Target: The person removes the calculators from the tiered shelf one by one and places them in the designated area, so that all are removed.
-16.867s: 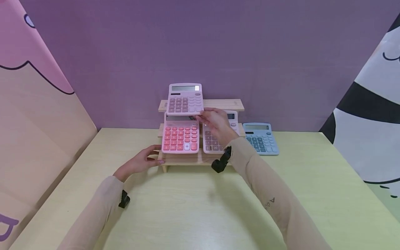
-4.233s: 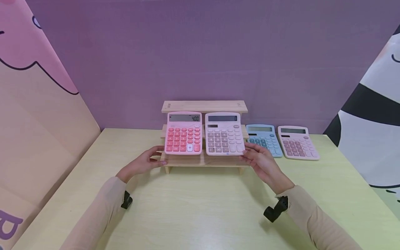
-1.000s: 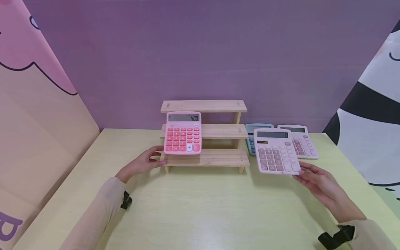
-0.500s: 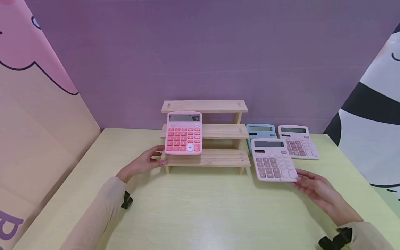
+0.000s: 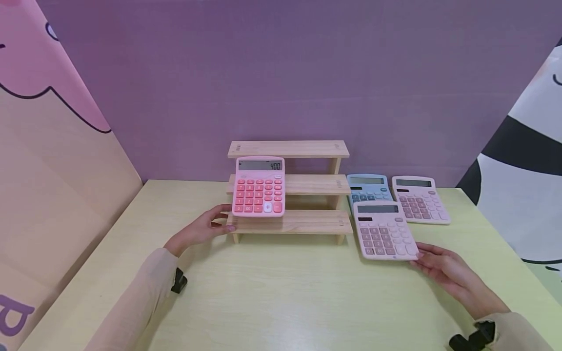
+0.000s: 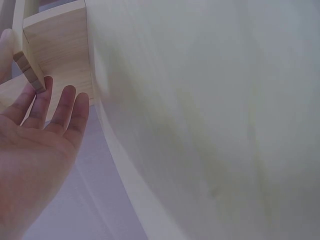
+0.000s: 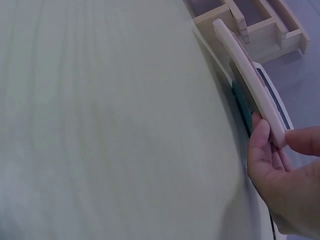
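Observation:
My right hand (image 5: 454,275) pinches a pale pink calculator (image 5: 386,231) by its lower right corner, thumb on top and fingers underneath. In the right wrist view this calculator (image 7: 252,82) appears edge-on, low over the table. On the left, my left hand (image 5: 199,230) holds the end of the bottom shelf of a three-tier wooden rack (image 5: 307,222); the left wrist view has its fingertips at the board's end (image 6: 31,72). A bright pink calculator (image 5: 259,187) reading 400 leans on the rack's left side, on the bottom shelf.
Behind the held calculator lies a blue calculator (image 5: 368,183), partly covered in the head view. To its right is another pale pink calculator (image 5: 420,200). A purple wall panel (image 5: 281,73) stands behind the table (image 5: 272,292).
My right hand has taken the pale pink calculator off the rack's right side, rightward, then lowered it toward the table front. Earlier, another pale pink calculator left the rack's top. My left hand stays.

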Demonstrator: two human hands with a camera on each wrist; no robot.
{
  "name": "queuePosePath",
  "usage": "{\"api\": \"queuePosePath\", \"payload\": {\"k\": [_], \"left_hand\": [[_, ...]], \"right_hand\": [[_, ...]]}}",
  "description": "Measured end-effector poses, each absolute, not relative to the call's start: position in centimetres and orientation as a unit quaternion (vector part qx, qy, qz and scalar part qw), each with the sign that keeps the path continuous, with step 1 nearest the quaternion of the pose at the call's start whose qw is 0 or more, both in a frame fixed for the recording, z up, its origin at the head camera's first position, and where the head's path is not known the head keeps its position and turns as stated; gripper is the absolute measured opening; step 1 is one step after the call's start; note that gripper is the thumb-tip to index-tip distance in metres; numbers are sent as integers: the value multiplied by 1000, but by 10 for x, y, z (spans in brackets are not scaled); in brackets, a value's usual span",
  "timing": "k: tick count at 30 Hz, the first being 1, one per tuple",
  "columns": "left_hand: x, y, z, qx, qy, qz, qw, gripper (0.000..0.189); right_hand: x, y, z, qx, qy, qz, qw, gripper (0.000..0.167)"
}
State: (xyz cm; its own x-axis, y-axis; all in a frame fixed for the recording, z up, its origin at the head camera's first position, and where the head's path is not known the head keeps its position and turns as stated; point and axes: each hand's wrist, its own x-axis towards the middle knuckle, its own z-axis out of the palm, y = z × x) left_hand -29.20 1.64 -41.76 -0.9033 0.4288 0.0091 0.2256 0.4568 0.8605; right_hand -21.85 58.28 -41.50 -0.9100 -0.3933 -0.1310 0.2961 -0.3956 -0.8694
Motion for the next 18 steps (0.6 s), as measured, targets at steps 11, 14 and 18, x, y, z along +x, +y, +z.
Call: {"api": "queuePosePath", "payload": {"k": [11, 14, 18], "left_hand": [[-292, 17, -417, 196, 847, 482, 105, 70], [-291, 17, -417, 193, 848, 482, 107, 71], [-291, 17, -418, 189, 850, 479, 108, 71]], "right_hand": [[-221, 587, -419, -40, 534, -818, 209, 35], [-221, 587, -417, -31, 540, -814, 210, 33], [-221, 585, -417, -17, 545, -811, 210, 33]]}}
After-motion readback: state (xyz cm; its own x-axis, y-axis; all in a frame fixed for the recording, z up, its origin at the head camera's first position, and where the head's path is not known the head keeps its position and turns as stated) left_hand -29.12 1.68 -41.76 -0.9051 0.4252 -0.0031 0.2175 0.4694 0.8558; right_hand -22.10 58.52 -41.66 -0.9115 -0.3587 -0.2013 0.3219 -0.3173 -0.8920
